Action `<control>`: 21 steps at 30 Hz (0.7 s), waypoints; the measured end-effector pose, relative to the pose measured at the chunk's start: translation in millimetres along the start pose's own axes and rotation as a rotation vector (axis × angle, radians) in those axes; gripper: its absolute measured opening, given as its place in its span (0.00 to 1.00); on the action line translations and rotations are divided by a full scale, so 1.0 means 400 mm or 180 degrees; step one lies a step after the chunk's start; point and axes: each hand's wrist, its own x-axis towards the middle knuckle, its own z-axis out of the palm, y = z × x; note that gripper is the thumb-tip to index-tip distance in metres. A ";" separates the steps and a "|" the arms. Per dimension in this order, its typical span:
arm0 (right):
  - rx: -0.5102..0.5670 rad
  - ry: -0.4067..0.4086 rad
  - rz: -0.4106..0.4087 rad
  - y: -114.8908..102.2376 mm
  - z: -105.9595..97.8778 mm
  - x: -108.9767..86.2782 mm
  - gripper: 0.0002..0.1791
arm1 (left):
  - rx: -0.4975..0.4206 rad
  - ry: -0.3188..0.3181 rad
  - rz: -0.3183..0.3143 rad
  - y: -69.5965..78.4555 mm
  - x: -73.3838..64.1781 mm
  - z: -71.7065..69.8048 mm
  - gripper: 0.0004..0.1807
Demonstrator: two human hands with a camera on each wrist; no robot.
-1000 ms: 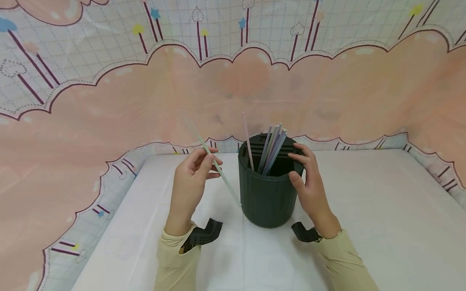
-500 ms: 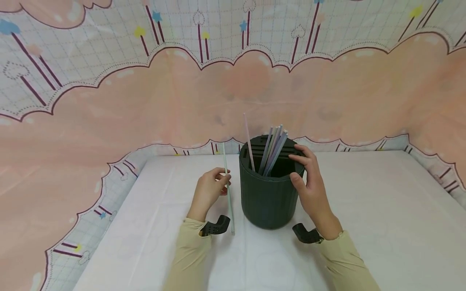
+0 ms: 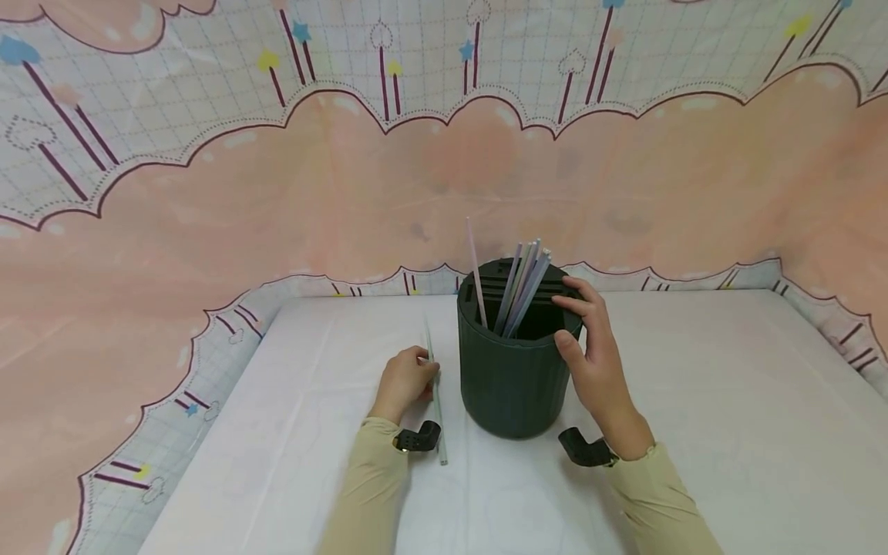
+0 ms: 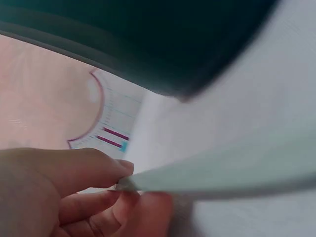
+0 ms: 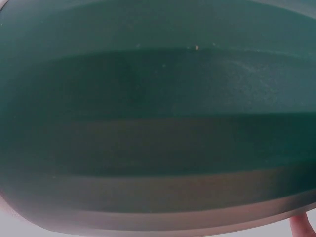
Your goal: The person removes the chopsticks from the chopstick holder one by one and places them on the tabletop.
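Observation:
A pale green drinking straw is pinched between thumb and fingers of my left hand, low over the white table left of a dark green bin. In the left wrist view the straw runs from my fingertips out to the right, below the bin's wall. My right hand grips the bin's right rim, fingers over the lid and thumb at the near side. Several pastel straws stand in the bin's opening, and a pink one leans apart at the left. Bin wall fills the right wrist view.
The white-covered table stretches to both sides of the bin. A peach cloud-patterned cloth hangs behind it and down its left side. Black camera mounts sit on both wrists.
My left hand has moved down and right toward the table, turning the straw from a slant to nearly in line with the forearm. My right hand and the bin stay put.

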 end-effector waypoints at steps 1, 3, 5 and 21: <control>-0.0011 0.0000 0.0002 0.000 0.000 0.001 0.27 | 0.0078 0.0014 0.0006 -0.003 0.001 0.004 0.17; -0.0021 -0.0003 0.0013 -0.002 -0.001 0.001 0.27 | 0.0238 0.0049 0.0021 -0.007 0.002 0.009 0.18; -0.0036 -0.0003 0.0020 -0.002 -0.001 0.000 0.27 | 0.0391 0.0115 0.0060 -0.010 0.004 0.012 0.19; 0.0005 -0.0018 -0.0017 -0.009 -0.007 -0.012 0.28 | 0.0460 -0.0562 0.0023 -0.001 -0.036 -0.047 0.26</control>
